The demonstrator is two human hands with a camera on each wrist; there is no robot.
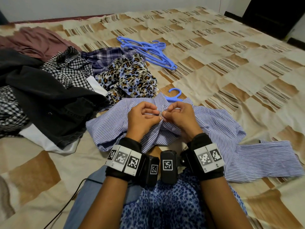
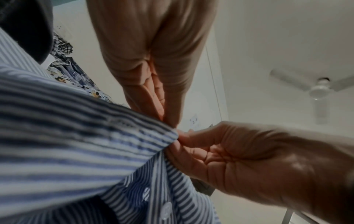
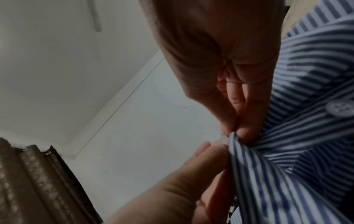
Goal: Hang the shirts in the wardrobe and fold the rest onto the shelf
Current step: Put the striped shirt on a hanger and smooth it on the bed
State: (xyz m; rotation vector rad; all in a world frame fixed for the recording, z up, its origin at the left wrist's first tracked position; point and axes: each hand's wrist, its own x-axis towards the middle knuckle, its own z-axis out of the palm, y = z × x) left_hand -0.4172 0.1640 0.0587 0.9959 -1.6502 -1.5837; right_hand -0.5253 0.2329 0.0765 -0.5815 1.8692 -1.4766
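Observation:
A blue-and-white striped shirt (image 1: 219, 123) lies front-up on the bed, and the hook of a blue hanger (image 1: 175, 95) sticks out of its collar. My left hand (image 1: 155, 113) and right hand (image 1: 166, 115) meet just below the collar, each pinching an edge of the shirt's front opening. In the left wrist view my left hand (image 2: 170, 121) pinches the striped cloth (image 2: 76, 136) from above, and the right hand (image 2: 182, 139) meets it from the right. In the right wrist view my right hand (image 3: 237, 131) and left hand (image 3: 216, 145) squeeze the shirt edge (image 3: 306, 75). A lower button (image 3: 340, 108) is fastened.
To the left is a heap of clothes: a leopard-print garment (image 1: 130, 76), a checked shirt (image 1: 69, 68), a dark jacket (image 1: 49, 96), a navy plaid shirt (image 1: 105, 57), a mauve garment (image 1: 36, 38). Several blue hangers (image 1: 148, 50) lie behind on the patchwork bedspread (image 1: 231, 63).

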